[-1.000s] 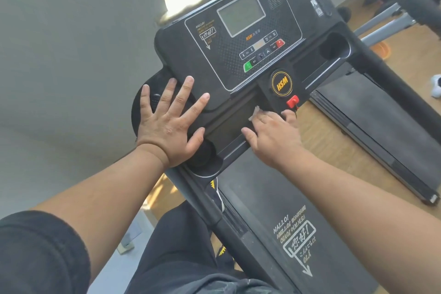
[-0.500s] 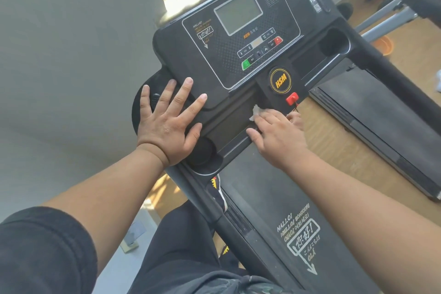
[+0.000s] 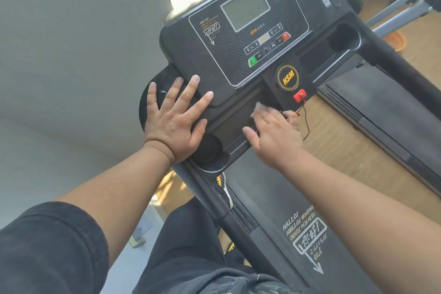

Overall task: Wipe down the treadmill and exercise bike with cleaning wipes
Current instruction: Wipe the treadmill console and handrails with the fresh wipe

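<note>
My right hand (image 3: 274, 136) presses the white wipe (image 3: 261, 108) flat under loosely bent fingers on the treadmill console (image 3: 181, 45) tray at frame centre — its long axis runs lower left to upper right. My left hand (image 3: 174, 119) (fingers spread) braces at centre left.

tray right of wipe (image 3: 259, 107) blocked by red safety key (image 3: 299, 96), left hand (image 3: 174, 124) covering left corner
</note>
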